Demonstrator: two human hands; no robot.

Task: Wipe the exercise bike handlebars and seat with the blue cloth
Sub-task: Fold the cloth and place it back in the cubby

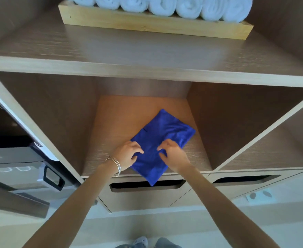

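Observation:
The blue cloth (163, 133) lies folded and turned diagonally on the floor of an open wooden cubby (111, 122), one corner hanging over the front edge. My left hand (129, 153), with thin bangles at the wrist, rests on the cloth's left edge with fingers curled onto it. My right hand (172, 154) presses on the cloth's near right part, fingers bent on the fabric. Whether either hand pinches the cloth is unclear. No exercise bike is in view.
A shelf above carries a wooden tray (147, 24) with several rolled white towels (165, 4). Below the cubby are drawers with cut-out handles (145, 186). An open door and a grey appliance (21, 167) stand at the left. Another cubby (254, 131) lies to the right.

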